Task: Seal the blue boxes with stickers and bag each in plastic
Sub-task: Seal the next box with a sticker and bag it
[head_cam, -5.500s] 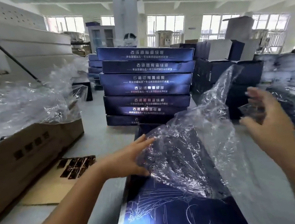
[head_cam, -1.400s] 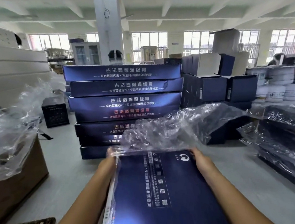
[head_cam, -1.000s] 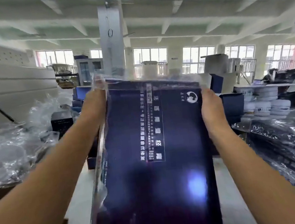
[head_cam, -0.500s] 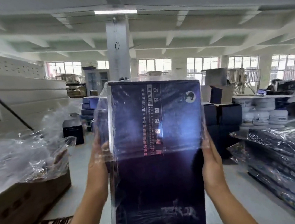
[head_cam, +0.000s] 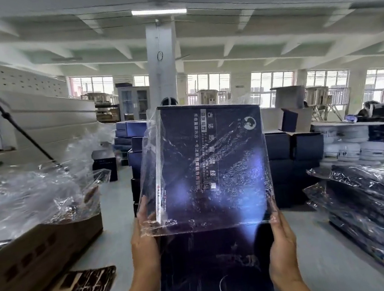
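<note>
blue box upright between my left hand and right hand, each pinching the plastic bag mouth against its sides, lower half bare below them

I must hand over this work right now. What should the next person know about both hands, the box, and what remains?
Hands: left hand grips the blue box and bag edge on its left side; right hand grips the right side.
Box is upright in the air; plastic bag covers only its upper part.
Done: bag started. To do: pull it fully down, put box by the bagged boxes at right, continue with the unbagged stack behind. Sticker seal not visible.
</note>
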